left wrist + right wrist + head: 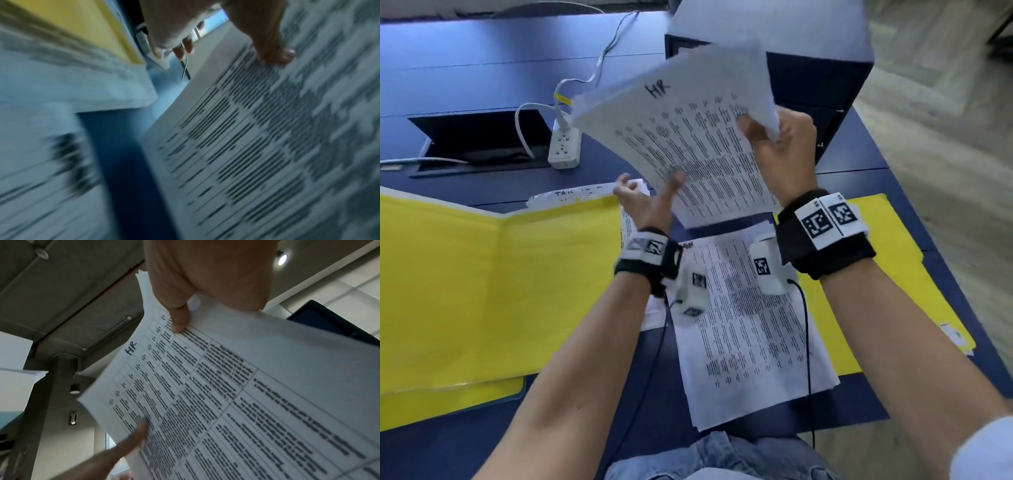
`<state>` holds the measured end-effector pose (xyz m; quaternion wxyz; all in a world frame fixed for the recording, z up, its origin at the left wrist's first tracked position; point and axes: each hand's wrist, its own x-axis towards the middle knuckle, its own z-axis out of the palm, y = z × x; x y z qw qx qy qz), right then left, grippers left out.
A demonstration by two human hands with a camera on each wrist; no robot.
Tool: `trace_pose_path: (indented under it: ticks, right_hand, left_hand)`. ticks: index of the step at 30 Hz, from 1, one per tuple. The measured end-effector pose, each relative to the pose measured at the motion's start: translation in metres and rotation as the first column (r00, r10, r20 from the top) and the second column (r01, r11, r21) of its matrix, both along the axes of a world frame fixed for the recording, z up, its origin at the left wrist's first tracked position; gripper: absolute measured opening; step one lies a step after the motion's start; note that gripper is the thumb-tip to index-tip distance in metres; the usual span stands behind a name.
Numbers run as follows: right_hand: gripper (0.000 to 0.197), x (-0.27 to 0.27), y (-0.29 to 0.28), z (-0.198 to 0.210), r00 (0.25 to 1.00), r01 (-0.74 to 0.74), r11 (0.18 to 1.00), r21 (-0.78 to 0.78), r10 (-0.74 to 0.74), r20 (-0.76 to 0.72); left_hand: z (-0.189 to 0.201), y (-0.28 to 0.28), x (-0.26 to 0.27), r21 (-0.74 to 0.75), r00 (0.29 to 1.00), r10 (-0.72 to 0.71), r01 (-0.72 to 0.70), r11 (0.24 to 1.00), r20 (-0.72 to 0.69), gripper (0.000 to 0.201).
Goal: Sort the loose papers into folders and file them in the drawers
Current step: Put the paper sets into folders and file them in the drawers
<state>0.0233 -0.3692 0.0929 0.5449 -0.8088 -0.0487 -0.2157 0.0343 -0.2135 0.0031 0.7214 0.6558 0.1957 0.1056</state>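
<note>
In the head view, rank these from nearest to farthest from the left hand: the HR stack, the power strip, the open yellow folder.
From the left hand:
1. HR stack: touching, its thumb rests on the lower edge, to the right.
2. Open yellow folder: just left, flat on the desk.
3. Power strip: farther back, up and left.

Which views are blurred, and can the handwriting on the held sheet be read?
Head view: "HR" on the held sheet is readable, its far edge smeared. Left wrist view: strong motion blur, print unreadable. Right wrist view: sharpest, "HR" clear beside the right hand; a ceiling lamp glares.
</note>
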Motion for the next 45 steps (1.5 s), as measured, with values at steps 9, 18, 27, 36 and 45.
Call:
trace_pose_path:
  ticks: [9,18,27,36,45]
  right_hand:
    - [0.027,-0.022,0.016,0.021,0.986,0.023,0.874,0.485,-0.1,0.133]
    - [0.02,-0.045,0.03,-0.025,0.985,0.168,0.847,0.505,-0.123,-0.122]
    - [0.032,-0.041,0.066,0.006,0.997,-0.08,0.896,0.436,0.081,0.016]
    - [0.01,-0.062,0.155,-0.034,0.927,-0.172,0.947,0.271,0.249,-0.281]
    - [0.015,-0.08,0.213,-0.102,0.789,-0.006,0.955,0.296,0.186,-0.585]
  left_hand:
    - [0.079,0.048,0.01,-0.117,0.886,-0.082,0.151,0.982,0.457,0.027]
    - [0.025,0.056,-0.026,0.01,0.933,-0.349,0.35,0.937,0.083,0.043]
    - [0.096,0.108,-0.021,0.105,0.942,-0.205,0.183,0.977,0.264,0.02]
    - [0.103,0.198,-0.043,0.156,0.988,0.053,-0.076,0.985,0.148,0.015]
    - [0.032,0.292,-0.117,0.511,0.717,0.678,-0.526,0.68,-0.164,0.065]
